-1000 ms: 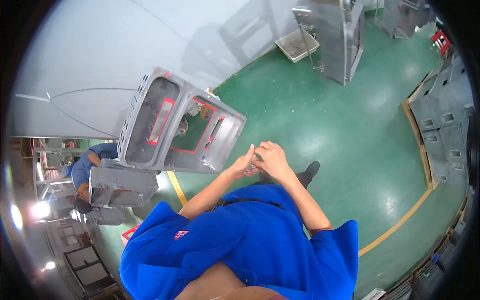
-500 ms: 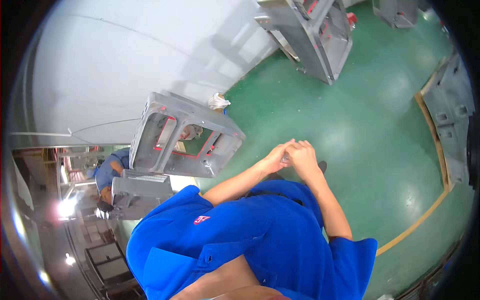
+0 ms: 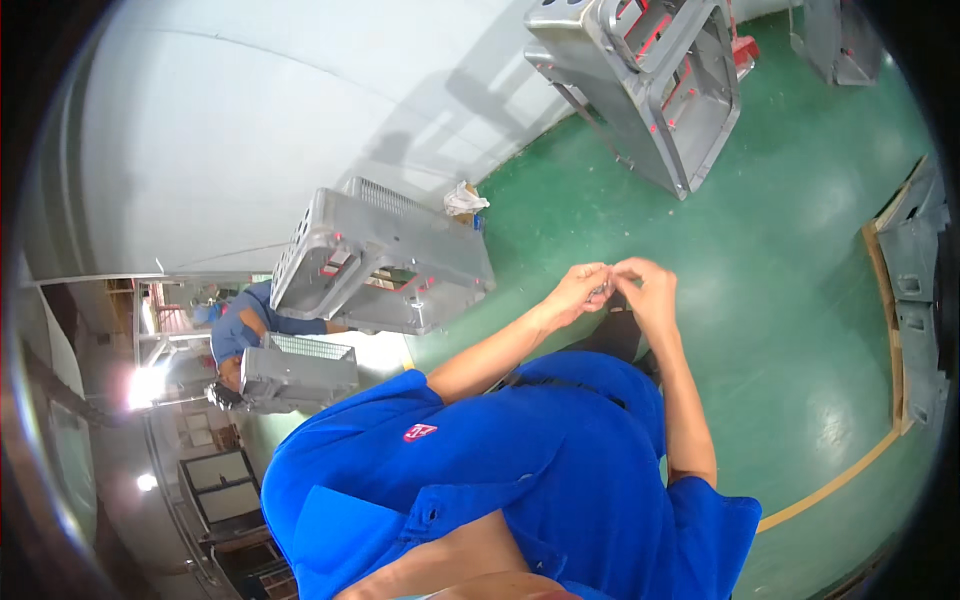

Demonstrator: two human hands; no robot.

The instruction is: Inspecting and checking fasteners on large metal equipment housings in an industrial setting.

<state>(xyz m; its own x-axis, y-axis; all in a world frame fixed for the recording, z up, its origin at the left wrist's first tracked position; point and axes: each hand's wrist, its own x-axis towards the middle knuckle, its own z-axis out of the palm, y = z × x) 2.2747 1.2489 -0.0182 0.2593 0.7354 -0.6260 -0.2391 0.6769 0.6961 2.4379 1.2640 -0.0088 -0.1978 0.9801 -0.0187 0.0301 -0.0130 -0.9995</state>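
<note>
My two hands meet in front of my body, above the green floor. My left hand (image 3: 582,291) is closed, its fingers curled round something small that I cannot make out. From the right, my right hand (image 3: 648,288) reaches over to it, thumb and fingertips pinched together at the left hand's fingers. Whatever lies between the fingertips is too small to name. To the left of my hands stands a grey metal housing (image 3: 400,247) with openings edged in red; neither hand touches it.
Another grey housing (image 3: 650,100) stands farther off by the wall. Grey panels (image 3: 915,290) with a wooden edge line the right side, near a yellow floor line (image 3: 830,487). A co-worker (image 3: 240,325) bends over a grey part (image 3: 300,375) at left. A white bag (image 3: 464,200) lies by the wall.
My hands have shifted slightly right. The right hand, which covered the left, now pinches at its fingertips. The view has moved, and the co-worker's arm now shows stretched toward the housing.
</note>
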